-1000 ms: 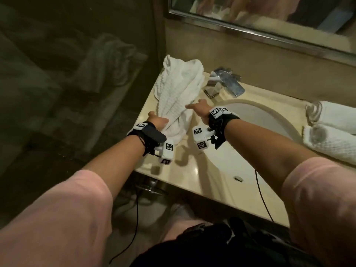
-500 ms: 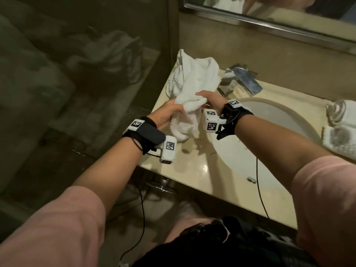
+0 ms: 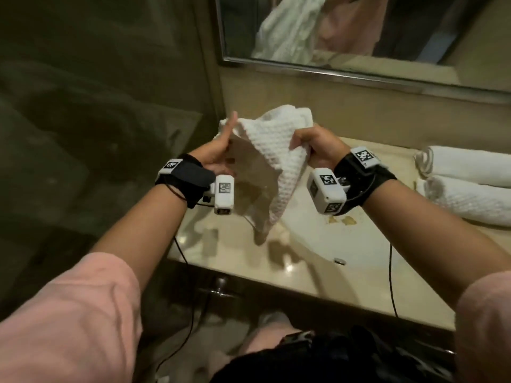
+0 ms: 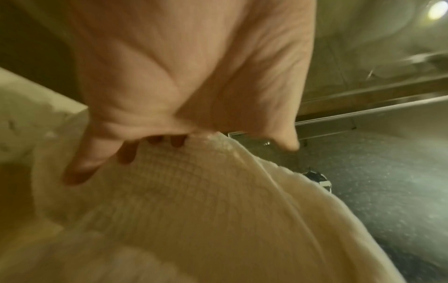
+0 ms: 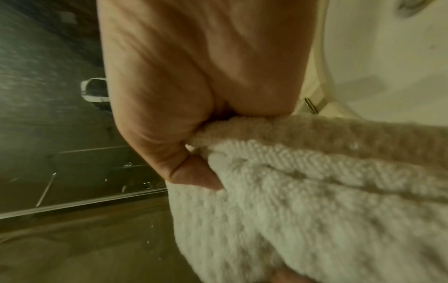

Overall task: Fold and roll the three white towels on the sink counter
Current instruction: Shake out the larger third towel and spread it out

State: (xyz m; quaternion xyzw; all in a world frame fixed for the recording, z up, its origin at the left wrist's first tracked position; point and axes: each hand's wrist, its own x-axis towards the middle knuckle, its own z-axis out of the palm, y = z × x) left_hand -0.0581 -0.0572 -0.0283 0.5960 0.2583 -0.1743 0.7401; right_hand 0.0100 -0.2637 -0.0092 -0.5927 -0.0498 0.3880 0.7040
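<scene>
Since the earlier frame the towel (image 3: 279, 161) has come up off the tabletop (image 3: 298, 261): a moment ago it lay bunched by the back corner, now it hangs in the air between your hands, above the left end of the tabletop with its low tail dangling just over the surface. Your left hand (image 3: 218, 150) grips the upper left edge, thumb up in front and fingers (image 4: 80, 168) behind the cloth; your right hand (image 3: 318, 149) is fisted round a bunched edge on the right. This looks like the third towel, since two rolled towels (image 3: 470, 186) already lie at the right end. Step in hand is opening it out for the fold. To do it well, walk each hand along the hem to a true corner, since the right hand seems to hold a gathered wad rather than a corner, then pull the top edge taut and level so the cloth hangs square. Lay it flat on the bare left stretch, not over the sink basin (image 3: 345, 244), where it would sag. Room is tight: the glass wall (image 3: 110, 134) is close on the left, the mirror (image 3: 359, 37) and back wall are just behind, the front edge is near your body. Keep clear of the finished rolls on the right.
</scene>
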